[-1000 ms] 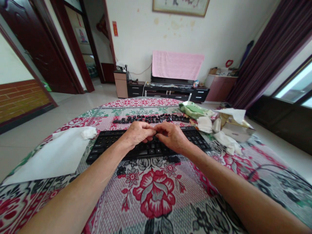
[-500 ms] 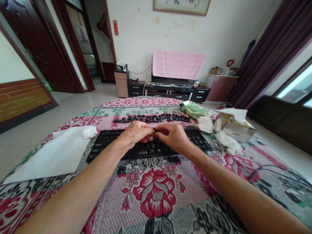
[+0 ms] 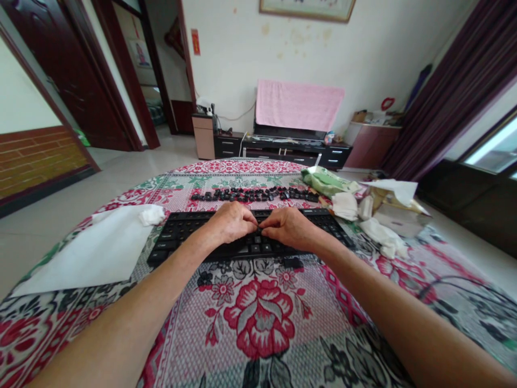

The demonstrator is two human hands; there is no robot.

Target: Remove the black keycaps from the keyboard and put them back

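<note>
A black keyboard [image 3: 166, 243] lies across the patterned tablecloth, with keys in some places and bare key sockets in others. Over its middle, my left hand [image 3: 233, 222] and my right hand [image 3: 287, 229] meet with fingertips pinched together. Between them is a small black keycap [image 3: 259, 230], mostly covered by the fingers and low against the keyboard. Behind the keyboard, several loose black keycaps [image 3: 254, 195] are spread in a long row. A small black piece [image 3: 292, 262] sits at the keyboard's front edge.
White paper [image 3: 89, 253] with a crumpled tissue [image 3: 152, 215] lies at the left. To the right are a green package [image 3: 329, 182], white crumpled cloth or tissue [image 3: 383, 238] and an opened box [image 3: 398, 215]. A black cable [image 3: 456, 277] curls at the far right.
Both hands have come down onto the keyboard with the keycap, which was held slightly higher before. The camera view has shifted a little.
</note>
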